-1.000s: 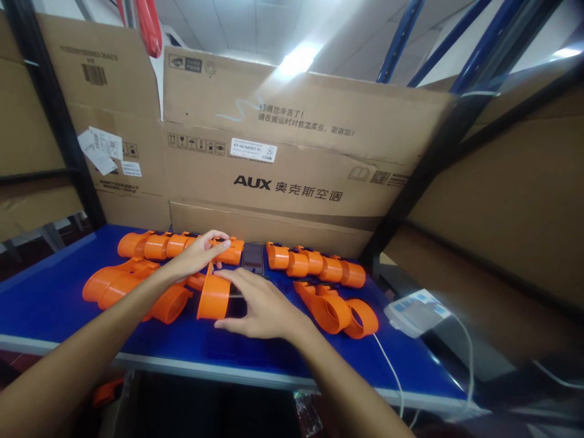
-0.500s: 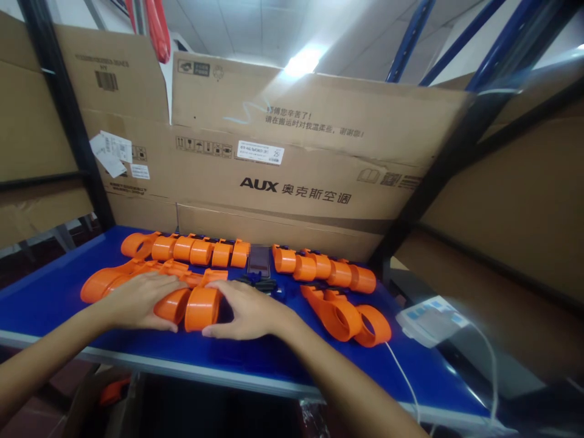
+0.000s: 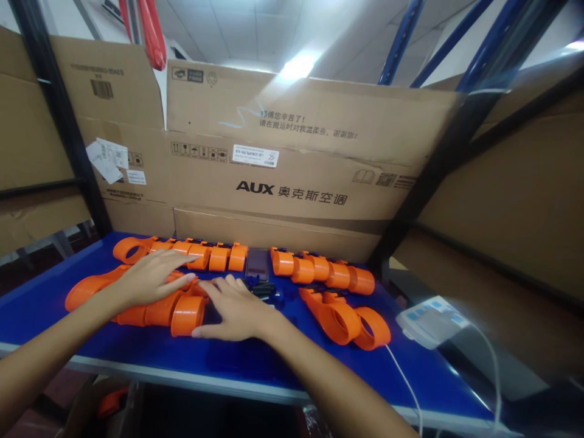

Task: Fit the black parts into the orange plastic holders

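My left hand (image 3: 152, 277) lies flat with fingers stretched out over a group of orange plastic shells (image 3: 150, 307) on the blue table (image 3: 283, 359). My right hand (image 3: 232, 307) rests palm down beside them, fingers spread, its thumb against the open round end of the nearest orange shell (image 3: 188, 316). Behind the hands runs a row of orange ring parts (image 3: 201, 254). A dark phone (image 3: 257, 264) lies flat between that row and a second row of orange rings (image 3: 322, 272).
A pair of orange shells (image 3: 347, 319) lies right of my right hand. Small black parts (image 3: 264, 288) sit near the phone. A white device (image 3: 431, 322) with a cable lies at the right edge. Cardboard boxes (image 3: 292, 164) wall off the back; black rack posts (image 3: 59, 115) stand at the sides.
My left hand came back from the rear row onto the near shells. The orange shells have shifted left under both hands, and my right hand followed them left.
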{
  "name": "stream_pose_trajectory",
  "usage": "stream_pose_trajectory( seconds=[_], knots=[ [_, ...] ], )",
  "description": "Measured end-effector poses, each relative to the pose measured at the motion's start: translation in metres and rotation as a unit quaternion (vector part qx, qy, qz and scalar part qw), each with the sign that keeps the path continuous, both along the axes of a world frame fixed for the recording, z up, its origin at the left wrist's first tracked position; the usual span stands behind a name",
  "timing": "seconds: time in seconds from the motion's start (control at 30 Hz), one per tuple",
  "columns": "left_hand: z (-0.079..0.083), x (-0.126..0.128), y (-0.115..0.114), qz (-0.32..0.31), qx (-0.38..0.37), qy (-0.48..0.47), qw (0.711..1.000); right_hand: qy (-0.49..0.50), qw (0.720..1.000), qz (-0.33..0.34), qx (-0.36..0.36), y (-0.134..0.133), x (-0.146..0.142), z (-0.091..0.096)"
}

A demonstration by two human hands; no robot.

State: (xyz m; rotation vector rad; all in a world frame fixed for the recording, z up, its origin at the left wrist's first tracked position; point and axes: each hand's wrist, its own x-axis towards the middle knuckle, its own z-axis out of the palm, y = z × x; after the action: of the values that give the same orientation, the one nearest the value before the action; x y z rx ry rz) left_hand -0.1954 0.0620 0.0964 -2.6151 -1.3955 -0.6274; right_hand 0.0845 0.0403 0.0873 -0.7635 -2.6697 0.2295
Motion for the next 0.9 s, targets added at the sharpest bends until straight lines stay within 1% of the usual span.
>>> stream_pose_trajectory(
  seconds=[0.03,0.1,0.17,0.23,0.3,0.4,0.47,0.53,0.63,0.73,0.8,0.83,0.87,0.9],
  knots=[
    [0.002,0.013,0.009,0.004,0.010,-0.001,1.000,0.014,1.000,-0.002,0.012,0.005,0.006,0.004],
    [0.002,0.039,0.030,-0.018,0.007,0.010,1.000,0.052,0.997,-0.015,0.047,0.020,0.022,0.008],
    [0.000,0.061,0.053,-0.022,-0.005,0.037,0.999,0.109,0.989,-0.051,0.087,0.037,0.041,0.007],
    [-0.005,0.077,0.074,-0.008,-0.032,0.083,0.996,0.191,0.969,-0.101,0.121,0.054,0.059,0.001],
    [-0.010,0.086,0.089,0.023,-0.056,0.129,0.990,0.278,0.941,-0.132,0.143,0.064,0.075,-0.006],
    [-0.015,0.093,0.099,0.051,-0.068,0.168,0.982,0.359,0.909,-0.151,0.148,0.068,0.090,-0.011],
    [-0.013,0.097,0.099,0.050,-0.058,0.174,0.982,0.381,0.899,-0.159,0.146,0.065,0.095,-0.009],
    [-0.004,0.099,0.095,0.046,-0.040,0.174,0.983,0.393,0.892,-0.170,0.142,0.062,0.097,-0.006],
    [0.020,0.097,0.085,0.040,0.006,0.162,0.986,0.411,0.884,-0.184,0.127,0.058,0.101,-0.004],
    [0.052,0.094,0.067,0.016,0.088,0.134,0.987,0.431,0.876,-0.191,0.100,0.058,0.102,-0.005],
    [0.067,0.097,0.050,-0.017,0.146,0.101,0.984,0.458,0.866,-0.194,0.058,0.060,0.100,-0.007],
    [0.071,0.101,0.041,-0.033,0.171,0.082,0.981,0.478,0.857,-0.191,0.023,0.060,0.098,-0.008],
    [0.072,0.106,0.030,-0.051,0.193,0.062,0.978,0.502,0.845,-0.184,-0.024,0.061,0.095,-0.009],
    [0.069,0.114,0.020,-0.072,0.209,0.047,0.974,0.528,0.828,-0.169,-0.083,0.062,0.093,-0.010]
  ],
)
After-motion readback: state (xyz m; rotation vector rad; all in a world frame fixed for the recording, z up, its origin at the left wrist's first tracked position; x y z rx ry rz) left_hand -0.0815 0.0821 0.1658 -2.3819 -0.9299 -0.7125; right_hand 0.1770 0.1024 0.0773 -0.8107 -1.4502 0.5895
